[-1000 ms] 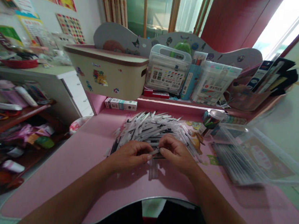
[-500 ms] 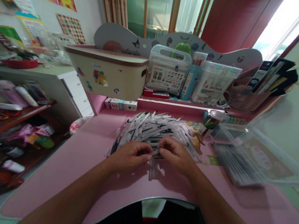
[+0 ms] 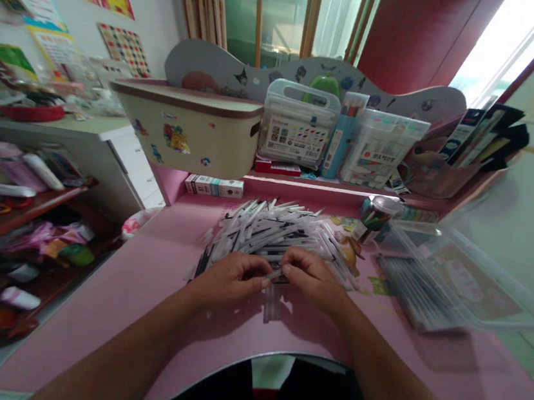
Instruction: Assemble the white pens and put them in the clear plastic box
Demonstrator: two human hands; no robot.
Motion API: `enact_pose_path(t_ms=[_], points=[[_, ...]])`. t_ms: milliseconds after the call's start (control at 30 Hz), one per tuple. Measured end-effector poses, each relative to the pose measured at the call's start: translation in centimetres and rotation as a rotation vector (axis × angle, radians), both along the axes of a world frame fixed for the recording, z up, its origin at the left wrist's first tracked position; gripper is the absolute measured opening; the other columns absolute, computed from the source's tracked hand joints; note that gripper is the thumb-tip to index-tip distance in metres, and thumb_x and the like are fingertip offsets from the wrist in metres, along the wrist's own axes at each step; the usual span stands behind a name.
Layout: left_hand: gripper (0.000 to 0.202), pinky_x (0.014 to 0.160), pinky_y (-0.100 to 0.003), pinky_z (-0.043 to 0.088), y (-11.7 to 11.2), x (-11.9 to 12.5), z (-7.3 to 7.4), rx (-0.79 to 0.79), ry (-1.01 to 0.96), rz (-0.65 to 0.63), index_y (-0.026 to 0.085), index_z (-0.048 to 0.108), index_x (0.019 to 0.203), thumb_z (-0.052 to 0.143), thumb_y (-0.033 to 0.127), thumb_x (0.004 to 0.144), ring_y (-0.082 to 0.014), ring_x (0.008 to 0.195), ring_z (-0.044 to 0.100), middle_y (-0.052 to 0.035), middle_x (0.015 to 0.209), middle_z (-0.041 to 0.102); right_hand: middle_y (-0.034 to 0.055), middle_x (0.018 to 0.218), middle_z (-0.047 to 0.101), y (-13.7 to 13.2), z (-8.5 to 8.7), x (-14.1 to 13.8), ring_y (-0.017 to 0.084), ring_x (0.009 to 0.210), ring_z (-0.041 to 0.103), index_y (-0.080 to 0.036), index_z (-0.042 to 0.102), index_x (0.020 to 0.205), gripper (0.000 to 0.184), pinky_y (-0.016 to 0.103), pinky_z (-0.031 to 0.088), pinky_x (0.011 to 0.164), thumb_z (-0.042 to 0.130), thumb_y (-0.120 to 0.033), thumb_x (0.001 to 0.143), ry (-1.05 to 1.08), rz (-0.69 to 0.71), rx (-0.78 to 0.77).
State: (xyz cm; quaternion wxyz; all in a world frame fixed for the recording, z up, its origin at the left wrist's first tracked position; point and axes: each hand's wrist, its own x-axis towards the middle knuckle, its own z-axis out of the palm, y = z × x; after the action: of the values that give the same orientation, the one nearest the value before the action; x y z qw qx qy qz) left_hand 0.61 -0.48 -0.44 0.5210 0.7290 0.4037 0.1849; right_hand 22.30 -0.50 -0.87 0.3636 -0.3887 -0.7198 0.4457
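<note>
Little has shifted since the earlier frame: both hands sit a touch further left in the view and keep the same pinch at the near edge of the pile

At the far left, the cluttered brown wooden shelf [image 3: 12,214] is blurred, and its tubes and packets cannot be told apart. Behind it, the cream oval storage box with cartoon stickers [image 3: 192,129] stands on the raised back ledge, hiding what lies behind. On the pink desk top [image 3: 139,288], the left hand [image 3: 230,280] rests knuckles up, fingers curled in and pinched on one end of a slim grey pen [image 3: 276,273]. Only a short part of that pen shows between the two hands; the rest is covered by fingertips. It is held just above the near edge of the loose heap of white and black pens [image 3: 268,226], which spreads away towards the ledge. A few clear plastic sleeves [image 3: 272,306] lie on the desk just below the hands, hard to make out against the pink. The right hand [image 3: 313,282] mirrors the left, thumb and forefinger closed narrowly on the pen's other end. Further right, a small round tin with a printed label [image 3: 376,215] stands near the heap. Beyond it, a clear plastic tray of dark pens [image 3: 421,290] is blurred, and its far side is cut off by glare
</note>
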Motion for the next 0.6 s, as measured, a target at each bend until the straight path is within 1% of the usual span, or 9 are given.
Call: enact_pose_path(t_ms=[133,233,433,533,600], points=[[0.026,0.052,-0.021,0.04,0.13,-0.03,0.11,0.027,0.015,0.008,0.015,0.067,0.093,0.057,0.039,0.086,-0.0125,0.056,0.055,0.0008,0.066,0.06,-0.0025,0.067,0.047,-0.03,-0.02,0.0,0.012,0.065,0.046,-0.018,0.051,0.072,0.02,0.025,0.035,0.061,0.053,-0.032,0.086,0.006,-0.003,-0.001],[0.024,0.052,-0.02,0.039,0.22,-0.13,0.24,0.065,0.024,0.038,0.015,0.067,0.09,0.059,0.037,0.085,-0.0119,0.058,0.054,0.001,0.066,0.06,-0.0031,0.067,0.046,-0.06,-0.04,0.04,0.012,0.065,0.044,-0.018,0.051,0.074,0.02,0.025,0.035,0.061,0.054,-0.033,0.087,0.024,-0.015,0.007],[0.027,0.05,-0.021,0.037,0.32,-0.22,0.41,0.04,0.033,0.057,0.015,0.067,0.089,0.056,0.039,0.086,-0.0114,0.053,0.052,0.0021,0.062,0.057,-0.0024,0.072,0.047,-0.06,-0.25,0.05,0.012,0.067,0.045,-0.019,0.053,0.08,0.016,0.025,0.037,0.063,0.055,-0.032,0.088,0.026,-0.018,0.029],[0.027,0.051,-0.021,0.037,0.44,-0.22,0.56,0.08,0.024,0.053,0.015,0.068,0.085,0.056,0.039,0.085,-0.0117,0.057,0.051,0.0015,0.063,0.058,-0.0023,0.074,0.048,-0.04,-0.55,0.13,0.012,0.066,0.045,-0.02,0.054,0.087,0.01,0.025,0.039,0.062,0.056,-0.029,0.087,0.048,-0.016,0.005],[0.027,0.052,-0.02,0.037,0.51,-0.23,0.63,0.079,0.004,0.052,0.015,0.068,0.083,0.056,0.039,0.084,-0.0117,0.059,0.051,0.0009,0.065,0.059,-0.0029,0.073,0.048,-0.03,-0.78,0.17,0.011,0.064,0.046,-0.02,0.055,0.092,0.009,0.024,0.04,0.06,0.056,-0.028,0.087,0.084,-0.009,-0.044]])
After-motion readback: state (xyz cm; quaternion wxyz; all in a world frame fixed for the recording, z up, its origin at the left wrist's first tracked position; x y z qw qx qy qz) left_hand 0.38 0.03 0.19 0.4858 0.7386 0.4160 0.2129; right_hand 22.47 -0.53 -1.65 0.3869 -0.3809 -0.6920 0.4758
